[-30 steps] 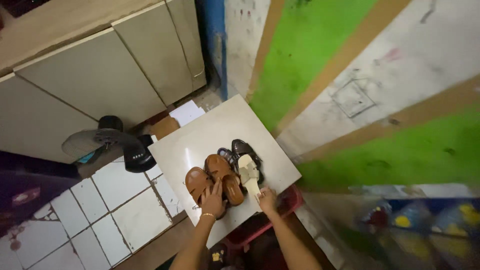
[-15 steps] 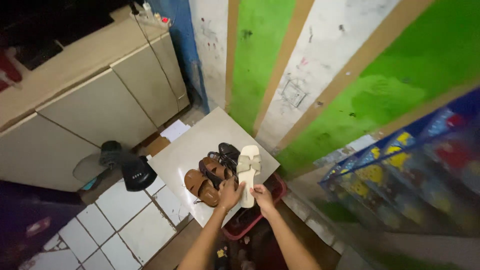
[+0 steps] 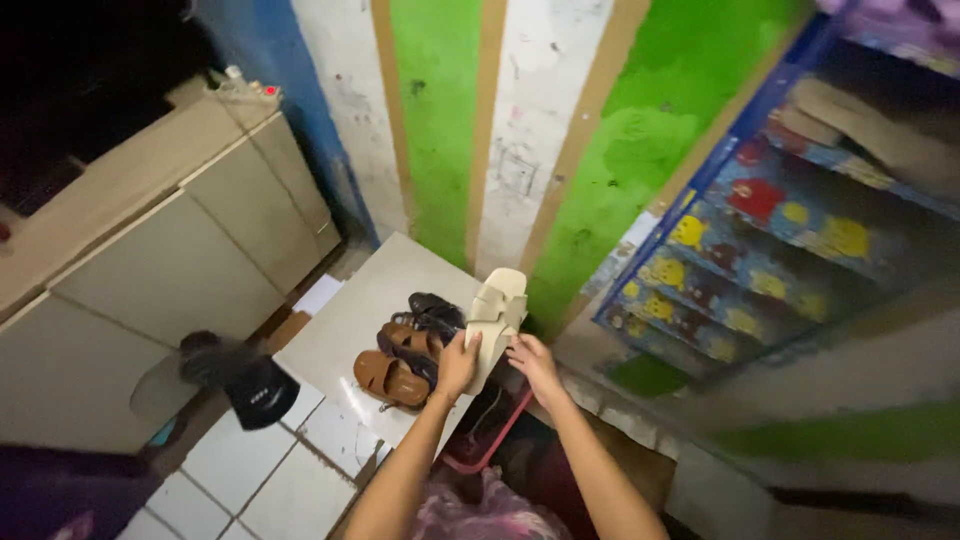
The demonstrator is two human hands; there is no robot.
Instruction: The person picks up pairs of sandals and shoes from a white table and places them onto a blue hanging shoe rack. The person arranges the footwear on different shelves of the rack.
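Both hands — left (image 3: 458,366), right (image 3: 533,360) — grip a cream sandal (image 3: 494,318), fingers closed on it, above the brown sandals (image 3: 395,365).

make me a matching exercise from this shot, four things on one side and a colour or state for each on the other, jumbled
Things:
1. slide sandal
2. pair of strap sandals
3. floor fan
4. crate

Colour or state:
A. red, under the white board
B. cream, lifted between left hand and right hand
C. black, standing on the tiled floor
D. brown, lying on the board

Pairs: 1-B, 2-D, 3-C, 4-A
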